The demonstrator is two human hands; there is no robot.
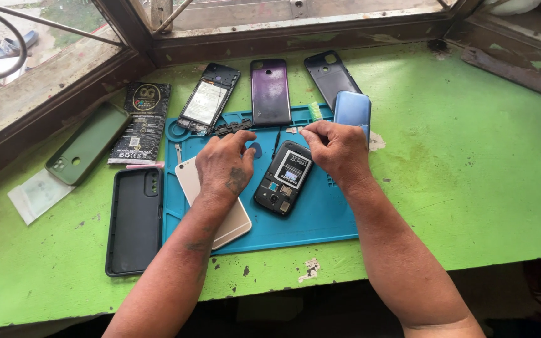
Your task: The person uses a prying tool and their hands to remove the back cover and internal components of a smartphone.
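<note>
An opened black phone (283,178) lies face down on the blue work mat (320,216), its battery showing. My left hand (225,166) hovers just left of it, fingers curled, over a pale gold phone (217,209) and near a small blue pick (255,150). My right hand (336,147) rests at the phone's upper right, fingers bent toward small parts on the mat; whether they pinch something I cannot tell. A light blue phone back (353,109) lies just behind that hand.
On the green table (471,175) lie a black case (134,219), a green case (87,143), a black packet (142,119), an open phone frame (208,99), a purple back cover (270,91) and a dark cover (330,76). A wooden window sill (283,34) runs behind.
</note>
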